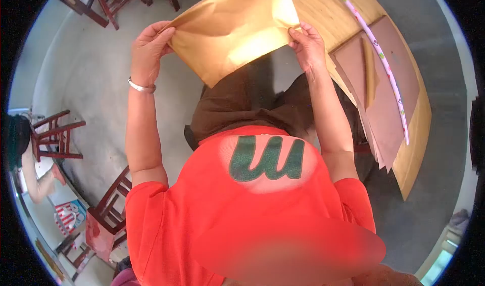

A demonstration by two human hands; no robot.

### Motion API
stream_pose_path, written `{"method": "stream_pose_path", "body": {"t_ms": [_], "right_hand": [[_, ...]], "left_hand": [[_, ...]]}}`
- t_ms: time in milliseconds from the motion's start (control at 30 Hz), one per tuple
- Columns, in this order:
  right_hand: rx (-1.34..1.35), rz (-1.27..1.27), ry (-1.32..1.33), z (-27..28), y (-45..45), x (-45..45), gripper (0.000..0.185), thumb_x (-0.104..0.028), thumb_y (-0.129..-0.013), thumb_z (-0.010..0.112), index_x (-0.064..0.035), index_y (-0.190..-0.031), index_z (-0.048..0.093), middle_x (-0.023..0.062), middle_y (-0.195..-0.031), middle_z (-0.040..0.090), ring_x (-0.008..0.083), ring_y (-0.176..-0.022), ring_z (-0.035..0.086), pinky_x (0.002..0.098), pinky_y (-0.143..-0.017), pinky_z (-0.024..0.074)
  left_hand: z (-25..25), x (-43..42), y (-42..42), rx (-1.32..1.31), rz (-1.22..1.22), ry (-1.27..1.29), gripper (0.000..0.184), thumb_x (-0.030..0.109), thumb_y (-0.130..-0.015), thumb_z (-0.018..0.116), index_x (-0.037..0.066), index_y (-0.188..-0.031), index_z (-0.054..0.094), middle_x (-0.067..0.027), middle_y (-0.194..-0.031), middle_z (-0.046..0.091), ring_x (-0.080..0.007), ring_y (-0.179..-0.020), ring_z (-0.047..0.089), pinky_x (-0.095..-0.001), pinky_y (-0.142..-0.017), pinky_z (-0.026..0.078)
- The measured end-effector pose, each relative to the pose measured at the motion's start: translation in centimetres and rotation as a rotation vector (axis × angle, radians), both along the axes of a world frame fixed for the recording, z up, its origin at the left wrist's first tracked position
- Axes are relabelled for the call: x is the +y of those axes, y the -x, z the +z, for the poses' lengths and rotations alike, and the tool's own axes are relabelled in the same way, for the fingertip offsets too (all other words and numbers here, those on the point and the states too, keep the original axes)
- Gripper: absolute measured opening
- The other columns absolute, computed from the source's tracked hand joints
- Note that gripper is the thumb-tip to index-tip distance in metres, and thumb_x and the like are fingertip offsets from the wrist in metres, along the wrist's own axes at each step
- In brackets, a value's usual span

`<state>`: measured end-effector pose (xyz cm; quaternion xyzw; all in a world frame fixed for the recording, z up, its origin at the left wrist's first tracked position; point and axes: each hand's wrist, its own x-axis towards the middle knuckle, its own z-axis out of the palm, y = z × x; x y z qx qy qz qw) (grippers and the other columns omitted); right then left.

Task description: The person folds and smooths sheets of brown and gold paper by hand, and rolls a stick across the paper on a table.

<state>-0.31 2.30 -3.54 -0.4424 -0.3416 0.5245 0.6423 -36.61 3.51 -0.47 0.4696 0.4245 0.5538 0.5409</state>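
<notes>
A sheet of shiny gold paper (232, 31) is stretched out in front of me, held up between both hands. My left hand (148, 48) pinches its left edge between thumb and fingers. At the right edge, my right hand (309, 46) pinches the sheet the same way. The paper is slightly creased, and its lower left corner hangs down over my lap. Its upper edge runs out of view at the top. Part of the wooden table (323, 13) lies behind the paper.
On the table to my right lie stacked brownish-pink sheets (399, 79), a tan roll (370, 74) and a long patterned lilac stick (380, 56). Dark red wooden stools (58, 134) stand to the left. Another person's arm (38, 185) shows at the far left, near a striped packet (70, 215).
</notes>
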Motion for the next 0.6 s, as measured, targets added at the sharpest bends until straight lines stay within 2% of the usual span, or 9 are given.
{"method": "stream_pose_path", "body": {"t_ms": [67,167,200,267,300,367,433,533,600], "right_hand": [[-0.031,0.001,-0.020,0.8,-0.2,0.5,0.031,0.003,-0.084,0.065,-0.0005,-0.113,0.056,0.0073,-0.099,0.066,0.0135,-0.081,0.065,0.0232,-0.061,0.0527],[0.157,0.090,-0.239,3.0,-0.2,0.6,0.031,-0.005,-0.087,0.064,-0.0001,-0.116,0.054,0.0094,-0.101,0.066,0.0172,-0.084,0.066,0.0262,-0.065,0.0548],[0.366,0.112,-0.198,4.1,1.4,-0.3,0.031,-0.010,-0.088,0.063,-0.0007,-0.117,0.054,0.0101,-0.102,0.065,0.0192,-0.086,0.066,0.0288,-0.069,0.0558],[0.545,0.205,-0.177,2.8,2.8,-0.5,0.031,-0.018,-0.091,0.061,-0.0017,-0.117,0.054,0.0113,-0.102,0.065,0.0225,-0.089,0.066,0.0336,-0.075,0.0568],[0.511,0.274,-0.195,2.0,3.5,-0.5,0.030,-0.021,-0.092,0.061,-0.0022,-0.115,0.056,0.0119,-0.103,0.065,0.0238,-0.090,0.066,0.0357,-0.078,0.0569],[0.208,0.014,-0.063,1.3,4.8,-1.1,0.019,-0.009,-0.084,0.070,-0.0039,-0.102,0.063,0.0085,-0.097,0.068,0.0178,-0.083,0.067,0.0288,-0.073,0.0560],[0.051,-0.026,-0.093,0.8,4.5,-1.1,0.021,-0.001,-0.081,0.071,-0.0020,-0.100,0.063,0.0086,-0.094,0.070,0.0141,-0.081,0.067,0.0252,-0.070,0.0542],[-0.085,-0.014,-0.140,2.5,3.5,-1.9,0.021,0.000,-0.082,0.069,-0.0011,-0.101,0.063,0.0084,-0.094,0.070,0.0104,-0.079,0.066,0.0228,-0.067,0.0521],[-0.061,0.005,-0.206,3.5,2.9,-2.1,0.022,0.001,-0.081,0.069,-0.0017,-0.102,0.063,0.0073,-0.094,0.070,0.0088,-0.077,0.065,0.0213,-0.065,0.0509]], "left_hand": [[0.5,-0.3,0.2,-0.044,-0.007,0.003,0.021,0.012,-0.087,0.066,0.002,-0.105,0.064,-0.0031,-0.091,0.068,-0.0090,-0.074,0.064,-0.0227,-0.064,0.052],[1.1,0.2,-1.0,-0.152,-0.035,-0.031,0.021,0.011,-0.088,0.064,0.001,-0.107,0.061,-0.0033,-0.090,0.067,-0.0099,-0.074,0.064,-0.0233,-0.064,0.052],[1.1,0.0,-1.3,-0.207,-0.042,-0.050,0.022,0.011,-0.089,0.064,0.000,-0.108,0.060,-0.0036,-0.090,0.067,-0.0104,-0.075,0.063,-0.0238,-0.065,0.052],[1.0,-0.7,-2.8,-0.244,0.012,-0.034,0.022,0.010,-0.089,0.063,0.000,-0.108,0.059,-0.0043,-0.091,0.066,-0.0107,-0.075,0.063,-0.0244,-0.065,0.052],[0.8,-1.0,-3.6,-0.281,0.079,-0.006,0.022,0.009,-0.089,0.062,0.000,-0.109,0.058,-0.0049,-0.092,0.066,-0.0110,-0.076,0.063,-0.0250,-0.066,0.053],[-0.5,-1.5,-4.3,-0.313,0.081,-0.004,0.022,0.009,-0.089,0.062,0.000,-0.109,0.058,-0.0053,-0.093,0.066,-0.0116,-0.077,0.063,-0.0253,-0.067,0.052],[-2.2,-2.4,-4.1,-0.326,0.087,0.011,0.022,0.008,-0.090,0.061,0.000,-0.109,0.057,-0.0057,-0.094,0.065,-0.0122,-0.078,0.063,-0.0257,-0.068,0.052],[-3.8,-2.8,-3.0,-0.303,-0.023,0.004,0.023,0.006,-0.089,0.061,0.000,-0.111,0.056,-0.0054,-0.095,0.064,-0.0130,-0.080,0.062,-0.0252,-0.068,0.051],[-3.6,-2.8,-2.6,-0.263,-0.215,-0.013,0.030,0.005,-0.089,0.060,0.000,-0.117,0.053,-0.0058,-0.101,0.064,-0.0131,-0.085,0.062,-0.0234,-0.069,0.050]]}}
